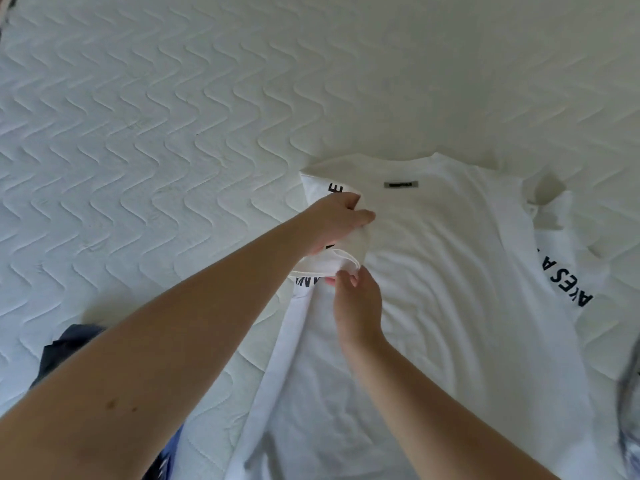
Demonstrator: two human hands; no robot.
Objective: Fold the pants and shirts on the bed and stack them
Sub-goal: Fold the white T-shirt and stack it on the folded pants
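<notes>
A white T-shirt [450, 278] with black lettering on its sleeves lies back side up on the bed, collar away from me, a small grey label below the collar. Its left sleeve is folded in over the body. My left hand [337, 223] grips that folded sleeve near the shoulder, thumb on top. My right hand [356, 303] pinches the sleeve's cuff edge just below the left hand. The right sleeve with its lettering [561, 275] lies spread out at the right.
The white quilted mattress [156, 140] fills the far and left side of the view. A dark blue garment [69, 348] lies at the near left under my left forearm. A grey-blue cloth [632, 410] shows at the right edge.
</notes>
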